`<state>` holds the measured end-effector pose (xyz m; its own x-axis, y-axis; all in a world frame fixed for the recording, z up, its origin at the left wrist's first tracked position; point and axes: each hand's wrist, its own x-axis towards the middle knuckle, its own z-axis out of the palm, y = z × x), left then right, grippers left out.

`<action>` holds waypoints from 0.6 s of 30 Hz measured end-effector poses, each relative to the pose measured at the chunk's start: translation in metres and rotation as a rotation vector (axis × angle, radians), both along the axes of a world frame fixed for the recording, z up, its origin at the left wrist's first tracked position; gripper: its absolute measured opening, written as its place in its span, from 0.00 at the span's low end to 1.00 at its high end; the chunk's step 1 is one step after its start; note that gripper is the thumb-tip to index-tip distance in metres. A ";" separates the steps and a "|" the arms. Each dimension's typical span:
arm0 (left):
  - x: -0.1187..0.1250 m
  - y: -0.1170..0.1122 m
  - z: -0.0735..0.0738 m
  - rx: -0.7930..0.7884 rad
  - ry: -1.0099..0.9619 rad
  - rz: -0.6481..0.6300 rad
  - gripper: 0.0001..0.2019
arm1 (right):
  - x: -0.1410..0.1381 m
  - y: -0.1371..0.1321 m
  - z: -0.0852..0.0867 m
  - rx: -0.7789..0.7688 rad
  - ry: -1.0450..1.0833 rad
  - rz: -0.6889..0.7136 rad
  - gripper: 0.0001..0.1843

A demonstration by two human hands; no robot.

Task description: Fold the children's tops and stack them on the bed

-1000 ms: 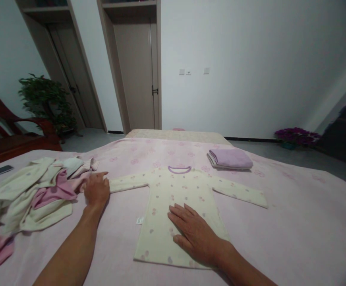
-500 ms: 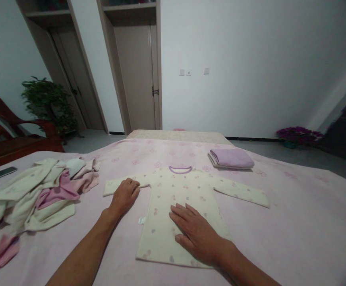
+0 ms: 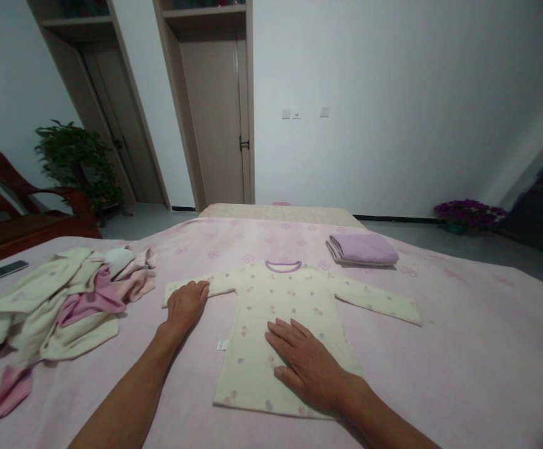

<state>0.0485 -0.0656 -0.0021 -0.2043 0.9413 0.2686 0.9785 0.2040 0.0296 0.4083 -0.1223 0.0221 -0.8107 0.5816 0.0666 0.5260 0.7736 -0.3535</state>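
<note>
A cream long-sleeved shirt (image 3: 294, 305) with small heart-like prints and a purple neckline lies spread out on the bed, both sleeves stretched sideways. My left hand (image 3: 187, 304) rests on the left-hand sleeve close to its cuff, fingers bent down and closed over the fabric; the fingertips are partly hidden. Flat on the lower front of the shirt lies my right hand (image 3: 302, 358), fingers stretched out and holding nothing. A small white tag (image 3: 222, 345) sticks out from the shirt's left-hand side seam.
A rumpled heap of cream and pink clothes (image 3: 75, 299) lies at the left, with a phone (image 3: 0, 273) beyond it. Behind the shirt, to the right, sits a folded purple and grey stack (image 3: 365, 249). A pink floral sheet (image 3: 458, 349) covers the bed.
My left hand has slid a little to the left along the sleeve towards the cuff, its fingers now more bent. My right hand and the shirt have stayed in place.
</note>
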 end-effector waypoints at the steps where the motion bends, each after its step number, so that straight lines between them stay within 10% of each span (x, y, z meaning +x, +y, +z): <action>1: -0.001 0.002 0.001 0.007 0.005 0.002 0.19 | 0.000 0.000 0.000 0.002 0.001 0.000 0.33; 18: -0.053 0.058 0.019 -0.160 -0.145 -0.074 0.10 | 0.000 0.000 0.001 -0.011 0.014 -0.016 0.32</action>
